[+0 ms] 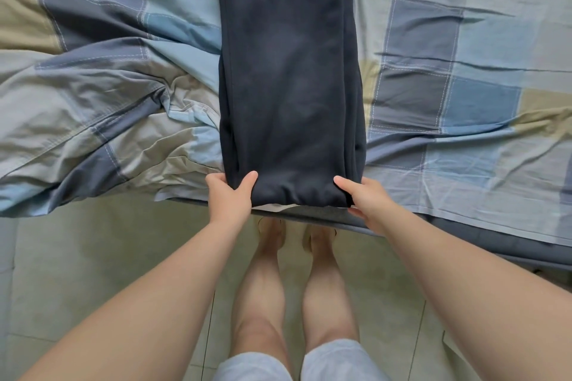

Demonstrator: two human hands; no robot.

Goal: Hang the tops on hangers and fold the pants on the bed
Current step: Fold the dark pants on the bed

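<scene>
- Dark pants (288,86) lie lengthwise on the bed (464,233), legs stacked into one long strip that runs from the bed's near edge toward its far side; the far end is out of view
- The left hand (230,195) pinches the strip's near left corner, thumb on top and fingers curled under; the right hand (362,201) grips the near right corner in much the same way
- The near end sits right at the bed's edge, so a loosened grip could let it slide toward the floor (93,257)
- Raising one corner faster than the other would likely skew the fold
- The stacked layers could shear apart when lifted
- The plaid cover (108,102) is bunched toward the bed's left side, and a fold landing on those ridges may come out lumpy
</scene>
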